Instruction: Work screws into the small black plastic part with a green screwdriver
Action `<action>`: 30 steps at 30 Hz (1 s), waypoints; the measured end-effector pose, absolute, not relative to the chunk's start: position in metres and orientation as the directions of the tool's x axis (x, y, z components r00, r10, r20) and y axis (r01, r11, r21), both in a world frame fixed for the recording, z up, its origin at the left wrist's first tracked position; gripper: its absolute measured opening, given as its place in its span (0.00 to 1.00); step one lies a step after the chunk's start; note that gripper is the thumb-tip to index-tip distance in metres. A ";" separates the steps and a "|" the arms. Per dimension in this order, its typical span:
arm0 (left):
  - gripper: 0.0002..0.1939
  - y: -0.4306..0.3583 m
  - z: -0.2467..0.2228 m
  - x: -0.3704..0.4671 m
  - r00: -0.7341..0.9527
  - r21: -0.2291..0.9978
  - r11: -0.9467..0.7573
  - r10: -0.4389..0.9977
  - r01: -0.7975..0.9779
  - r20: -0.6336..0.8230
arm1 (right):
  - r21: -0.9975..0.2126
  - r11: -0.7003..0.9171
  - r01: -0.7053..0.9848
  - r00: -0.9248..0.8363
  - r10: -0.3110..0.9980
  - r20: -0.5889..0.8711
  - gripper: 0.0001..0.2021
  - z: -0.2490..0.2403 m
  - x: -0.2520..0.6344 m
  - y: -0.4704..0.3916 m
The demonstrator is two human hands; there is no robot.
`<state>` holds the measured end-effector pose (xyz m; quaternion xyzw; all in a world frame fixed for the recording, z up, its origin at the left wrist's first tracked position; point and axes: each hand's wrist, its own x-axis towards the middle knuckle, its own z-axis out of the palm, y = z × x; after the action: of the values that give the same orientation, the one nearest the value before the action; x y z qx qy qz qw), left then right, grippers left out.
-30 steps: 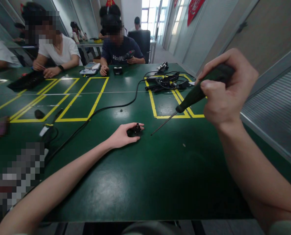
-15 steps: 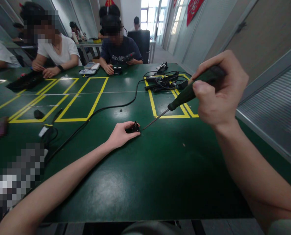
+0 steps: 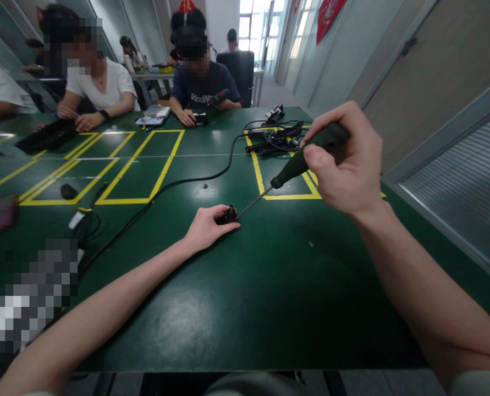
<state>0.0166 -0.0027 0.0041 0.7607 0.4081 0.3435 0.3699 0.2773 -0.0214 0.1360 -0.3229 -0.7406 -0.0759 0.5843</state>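
Observation:
On the green table (image 3: 245, 297), my left hand (image 3: 207, 227) grips a small black part (image 3: 230, 215) between thumb and fingers, with a short metal-tipped post standing up from it. My right hand (image 3: 346, 159) is wrapped round the dark green handle of a screwdriver (image 3: 294, 168), held above the table on the right. The thin shaft slants down to the left, and its tip is at the right side of the black part. Whether the tip touches the part is too small to tell.
A black cable (image 3: 195, 180) crosses the table. Tangled black parts (image 3: 275, 140) lie behind my right hand. A white connector (image 3: 78, 219) and a dark lump (image 3: 68, 191) are on the left. People sit across the table.
My right hand has moved left and slightly down with the screwdriver, bringing its tip to the black part. My left hand keeps its hold; the whole view has shifted slightly.

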 end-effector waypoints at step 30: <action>0.17 -0.001 0.000 0.016 0.420 0.827 -0.413 0.874 0.382 0.242 | -0.372 0.712 0.595 -0.130 0.542 0.830 0.16 0.142 0.275 -0.031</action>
<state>0.0156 -0.0007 -0.0003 0.7648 0.4106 0.3483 0.3537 0.2752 -0.0307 0.1423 -0.3786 -0.7512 -0.0246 0.5402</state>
